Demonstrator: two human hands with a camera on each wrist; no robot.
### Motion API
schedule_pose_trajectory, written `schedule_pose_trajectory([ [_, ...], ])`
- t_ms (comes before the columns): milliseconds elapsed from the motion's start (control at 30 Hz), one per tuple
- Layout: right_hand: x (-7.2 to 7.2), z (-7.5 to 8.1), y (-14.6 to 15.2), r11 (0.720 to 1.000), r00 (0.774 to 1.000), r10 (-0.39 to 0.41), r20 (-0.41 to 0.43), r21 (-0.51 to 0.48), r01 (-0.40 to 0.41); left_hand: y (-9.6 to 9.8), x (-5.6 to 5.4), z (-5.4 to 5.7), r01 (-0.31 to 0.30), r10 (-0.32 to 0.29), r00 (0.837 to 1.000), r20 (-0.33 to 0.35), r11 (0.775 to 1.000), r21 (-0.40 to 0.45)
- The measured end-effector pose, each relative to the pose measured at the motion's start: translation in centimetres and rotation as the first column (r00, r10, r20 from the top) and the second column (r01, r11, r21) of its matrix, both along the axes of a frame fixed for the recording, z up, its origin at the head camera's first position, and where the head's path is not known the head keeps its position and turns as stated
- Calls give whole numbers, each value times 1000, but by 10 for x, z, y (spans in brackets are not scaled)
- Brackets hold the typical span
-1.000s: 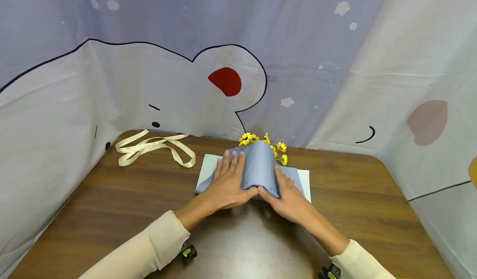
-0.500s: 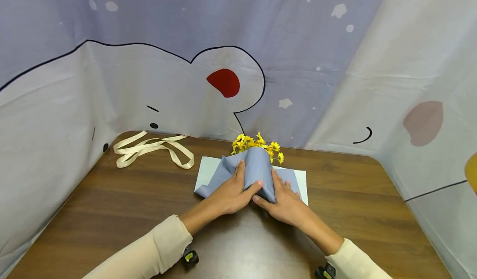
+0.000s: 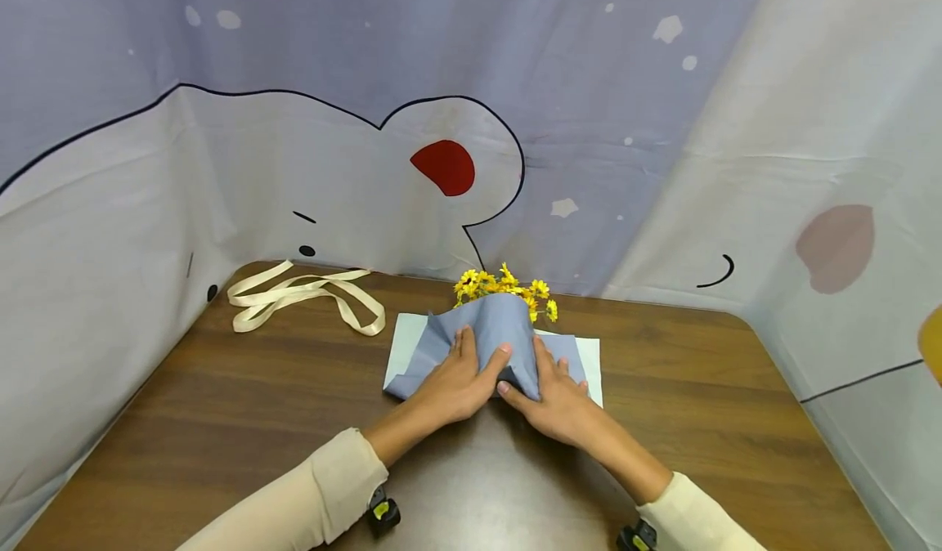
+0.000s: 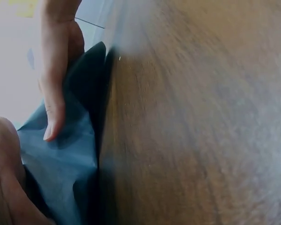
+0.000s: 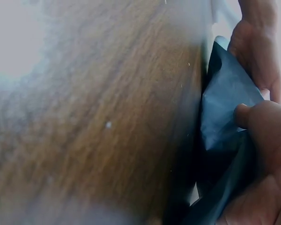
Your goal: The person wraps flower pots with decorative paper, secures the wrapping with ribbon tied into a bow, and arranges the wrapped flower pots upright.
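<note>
A sheet of blue-grey wrapping paper (image 3: 504, 322) bulges into a rounded fold around a bunch of yellow flowers (image 3: 508, 285), whose heads stick out at the far end. Their stems are hidden. My left hand (image 3: 458, 383) holds the fold's left side, thumb over its near end. On the opposite side my right hand (image 3: 561, 400) grips the paper, its thumb at the near lower edge. A pale sheet (image 3: 403, 342) lies underneath, showing at both sides. In the right wrist view a thumb (image 5: 243, 115) presses into the creased paper.
A loosely looped cream ribbon (image 3: 305, 293) lies at the table's back left. Brown wood table (image 3: 699, 396) extends around the paper. A printed fabric curtain (image 3: 603, 126) stands close behind the table and along its sides.
My left hand has gone from lying flat on the paper to holding its near end, thumb raised. The fold has shifted slightly towards me, and more flower heads show.
</note>
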State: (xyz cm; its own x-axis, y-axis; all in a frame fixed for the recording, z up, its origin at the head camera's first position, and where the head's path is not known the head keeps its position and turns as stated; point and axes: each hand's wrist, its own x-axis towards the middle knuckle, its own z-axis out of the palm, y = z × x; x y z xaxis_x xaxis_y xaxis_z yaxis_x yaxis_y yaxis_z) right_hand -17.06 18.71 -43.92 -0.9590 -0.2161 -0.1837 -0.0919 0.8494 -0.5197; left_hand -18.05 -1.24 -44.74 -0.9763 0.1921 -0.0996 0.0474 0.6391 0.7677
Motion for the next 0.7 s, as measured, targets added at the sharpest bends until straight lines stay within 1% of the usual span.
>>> schedule_pose_trajectory([
  [67,0,0,-1,1000,1000,-3,5,-5,3,1,1,0,-7,7,1000,-7,1000,-1],
  [100,0,0,-1,1000,1000,-5,11,-7,5,1,2,0,-5,5,1000,-28,1000,-4],
  [133,0,-1,-2,1000,1000,-7,15,-5,7,1,1,-1,2,-3,998,-56,1000,-15],
  [167,1,-1,-2,1000,1000,-10,18,-5,10,1,1,0,17,-20,995,-102,1000,-26],
  [200,1,-1,-2,1000,1000,-10,21,-4,11,1,0,0,42,-50,987,-153,998,-51],
  [233,1,-1,-2,1000,1000,-10,21,-4,10,2,-2,1,73,-90,972,-216,994,-83],
  [300,0,-1,-2,1000,1000,-9,19,-3,9,2,-6,3,137,-181,925,-333,979,-152],
  [333,0,-1,-1,1000,1000,-8,17,-4,8,2,-8,5,166,-223,900,-374,970,-178],
  [367,0,-1,-1,1000,1000,-6,15,-6,6,3,-9,6,195,-261,877,-403,961,-197],
  [400,-1,-1,0,1000,1000,-4,15,-5,4,3,-10,8,219,-291,862,-415,952,-213],
  [433,-1,-1,0,1000,1000,-1,16,-3,1,3,-11,9,237,-311,853,-420,947,-219],
  [467,-1,-1,1,1000,1000,3,14,-2,-3,4,-11,10,249,-322,854,-410,943,-222],
  [567,-1,4,6,1000,999,28,18,-8,-28,4,-11,13,252,-329,868,-372,937,-241],
  [667,-2,18,16,997,996,76,50,-19,-75,4,-9,13,239,-327,874,-360,934,-267],
  [700,-3,25,22,996,993,88,74,-25,-86,3,-9,12,235,-324,873,-365,934,-269],
])
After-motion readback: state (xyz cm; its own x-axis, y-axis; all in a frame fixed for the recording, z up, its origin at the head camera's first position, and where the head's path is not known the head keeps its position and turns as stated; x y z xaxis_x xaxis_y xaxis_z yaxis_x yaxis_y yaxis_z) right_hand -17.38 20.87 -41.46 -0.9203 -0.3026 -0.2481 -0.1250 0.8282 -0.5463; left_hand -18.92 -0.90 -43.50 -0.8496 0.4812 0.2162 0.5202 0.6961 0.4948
